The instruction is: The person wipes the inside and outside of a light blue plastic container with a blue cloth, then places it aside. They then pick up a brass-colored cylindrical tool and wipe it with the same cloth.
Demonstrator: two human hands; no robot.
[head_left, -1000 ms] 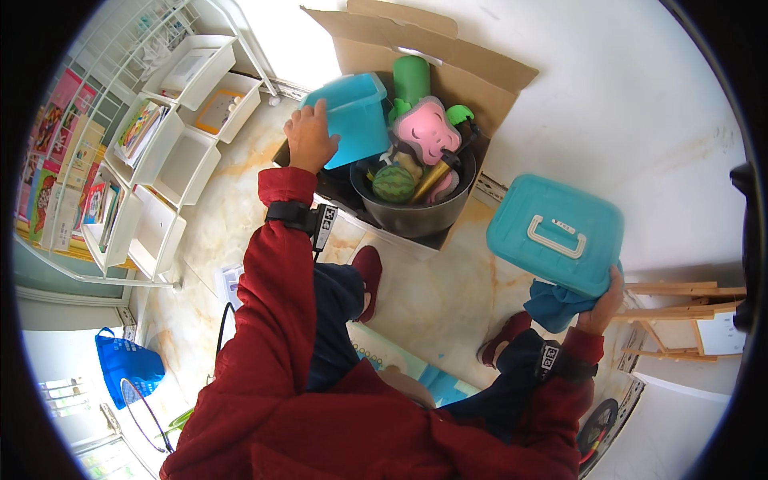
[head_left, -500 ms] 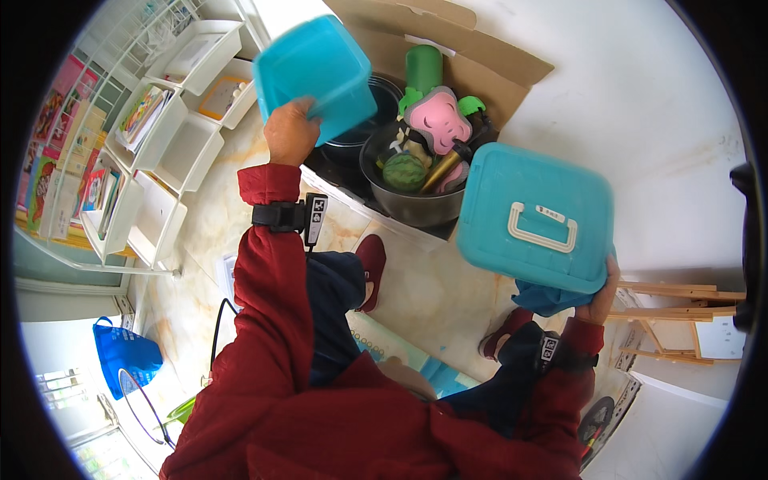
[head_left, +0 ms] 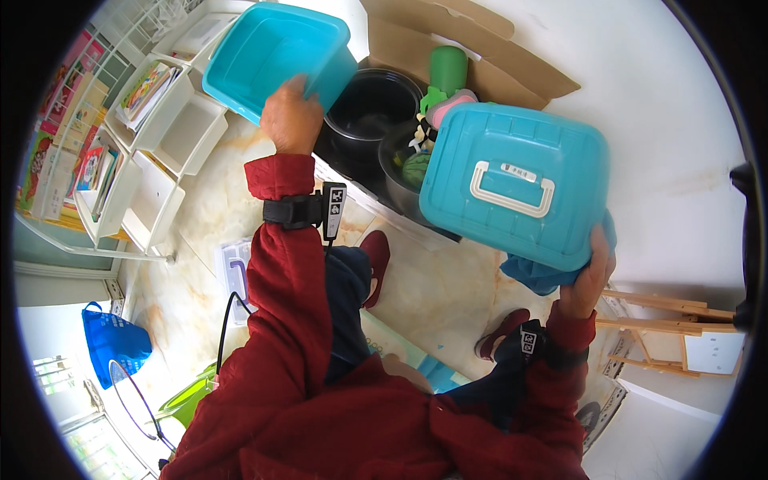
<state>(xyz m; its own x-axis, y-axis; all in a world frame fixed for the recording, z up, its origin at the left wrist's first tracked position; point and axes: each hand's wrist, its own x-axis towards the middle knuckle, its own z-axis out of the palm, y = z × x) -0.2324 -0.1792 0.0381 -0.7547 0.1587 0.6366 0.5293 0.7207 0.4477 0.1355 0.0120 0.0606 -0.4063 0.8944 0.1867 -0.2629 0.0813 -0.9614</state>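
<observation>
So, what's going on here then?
A person's left hand grips an open turquoise plastic tub by its near side, while the right hand holds a turquoise plastic lid with a white handle. Blue fabric bunches below the lid. Beyond, an open brown cardboard box holds a round black pot and a grey metal pot, partly hidden by the lid.
</observation>
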